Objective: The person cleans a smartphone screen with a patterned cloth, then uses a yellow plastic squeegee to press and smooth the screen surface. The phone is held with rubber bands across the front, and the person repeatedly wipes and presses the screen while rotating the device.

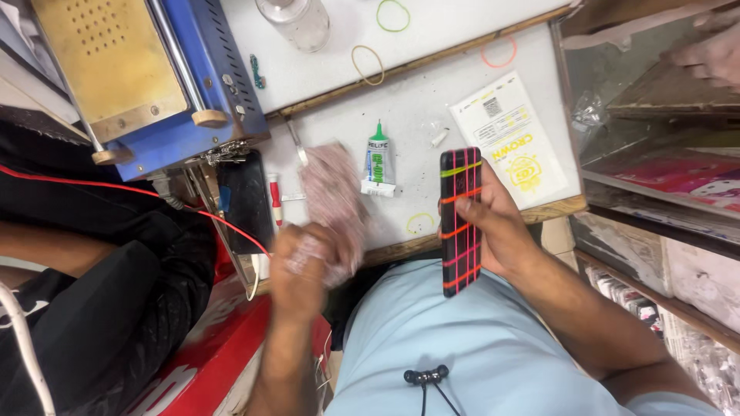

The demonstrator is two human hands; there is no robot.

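The person's right hand (493, 223) grips a black smartphone (461, 222) upright at the near edge of the white workbench (432, 108), thumb pressed on its face and fingers wrapped behind it. The phone is bound with bright rubber bands, red, pink and green, crossing lengthwise and across. The left hand (302, 262) is closed around a crumpled pinkish cloth (333, 202), blurred by motion, which rises over the bench edge to the left of the phone, apart from it. Just beyond the cloth lies a glue tube (378, 163) with a green nozzle. Farther right sits a white and yellow printed packet (515, 140). Loose rubber bands (368, 65) lie scattered far on the bench, beside a blue machine (154, 77) at far left.
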